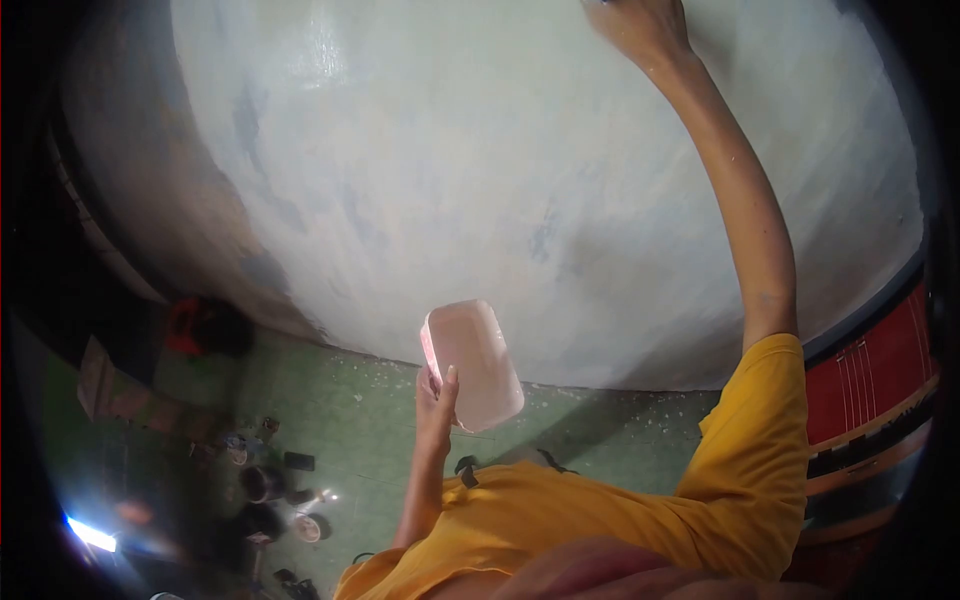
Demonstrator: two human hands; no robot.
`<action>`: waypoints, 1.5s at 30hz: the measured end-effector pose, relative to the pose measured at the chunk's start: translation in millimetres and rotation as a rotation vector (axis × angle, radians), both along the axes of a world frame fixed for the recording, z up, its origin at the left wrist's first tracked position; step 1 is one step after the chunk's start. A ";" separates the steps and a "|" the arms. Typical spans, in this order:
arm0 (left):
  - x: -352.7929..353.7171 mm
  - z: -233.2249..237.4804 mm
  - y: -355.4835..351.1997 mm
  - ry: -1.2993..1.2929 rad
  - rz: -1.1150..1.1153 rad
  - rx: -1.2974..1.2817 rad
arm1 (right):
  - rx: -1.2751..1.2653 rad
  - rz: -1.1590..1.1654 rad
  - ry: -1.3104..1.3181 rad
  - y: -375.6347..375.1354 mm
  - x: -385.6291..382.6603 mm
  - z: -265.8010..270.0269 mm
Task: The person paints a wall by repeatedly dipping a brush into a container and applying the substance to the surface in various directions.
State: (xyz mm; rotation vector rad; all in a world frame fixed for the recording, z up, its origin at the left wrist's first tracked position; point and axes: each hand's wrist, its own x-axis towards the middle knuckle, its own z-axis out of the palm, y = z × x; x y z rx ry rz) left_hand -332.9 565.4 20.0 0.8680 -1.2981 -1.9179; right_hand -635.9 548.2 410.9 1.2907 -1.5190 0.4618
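Note:
My left hand [436, 398] grips a shallow pink plastic tub [478, 355] by its side, with the thumb over the rim. The tub is tilted so its inside faces me, and pale material seems to coat it. At the top edge of the view, my right hand [645, 30] is raised close to the wall [400, 190], its fingers curled. A small dark bit shows at those fingers, but the frame cuts off what they hold. Patchy whitish paint covers the wall, with a wet shine at the upper left and bluish-grey spots showing through.
White specks dot the green floor [350, 385] along the wall's foot. At lower left stand several pots and buckets [262, 485] and a bright lamp [92, 534]. An orange-red object [185, 325] lies by the wall's left end. A red panel [870, 370] is at right.

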 end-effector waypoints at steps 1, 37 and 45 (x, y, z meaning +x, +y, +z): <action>0.2 -0.7 -1.0 0.016 0.005 -0.002 | 0.015 -0.052 0.080 -6.8 -15.9 -13.1; -10.2 -23.0 -30.7 -0.019 0.020 -0.171 | -0.100 0.418 -1.028 68.4 62.5 -329.1; -25.5 -45.0 -46.4 0.193 -0.072 -0.209 | -0.392 0.371 -1.420 119.3 166.7 -372.6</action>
